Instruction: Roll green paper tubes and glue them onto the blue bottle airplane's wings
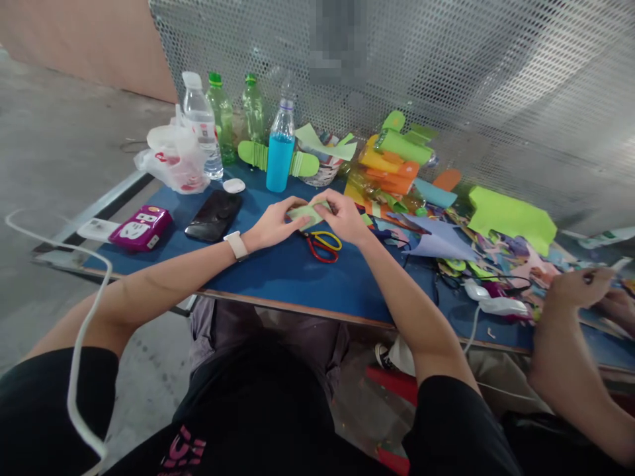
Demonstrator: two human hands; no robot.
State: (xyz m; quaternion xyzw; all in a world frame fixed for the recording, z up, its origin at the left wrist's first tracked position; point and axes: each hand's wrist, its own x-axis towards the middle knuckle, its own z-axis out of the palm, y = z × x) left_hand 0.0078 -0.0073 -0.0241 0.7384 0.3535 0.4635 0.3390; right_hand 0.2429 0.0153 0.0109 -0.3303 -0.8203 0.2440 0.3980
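A pale green piece of paper [308,213] was held just above the blue table [297,284], near its middle, pinched between both hands. The left hand [272,223] was closed on the paper's left end, thumb and fingers pressed together over it; the right hand [343,217] was closed on its right end in the same way. A white watch [237,245] was worn on the left wrist.

A pair of scissors [322,246] with red and yellow handles was laid on the table just below the hands, untouched. A black phone [214,215] was placed left of the left hand, and a purple box [141,228] further left near the table's edge. Behind the hands a bottle of blue liquid [280,151] was stood upright, with a clear bottle [201,122] and a plastic bag [173,160] beside it on the left. The right half of the table was covered by scraps of coloured paper [496,254]. At the far right another person's hand [578,291] was seen among the scraps. A perforated metal screen [496,79] was set behind the table.
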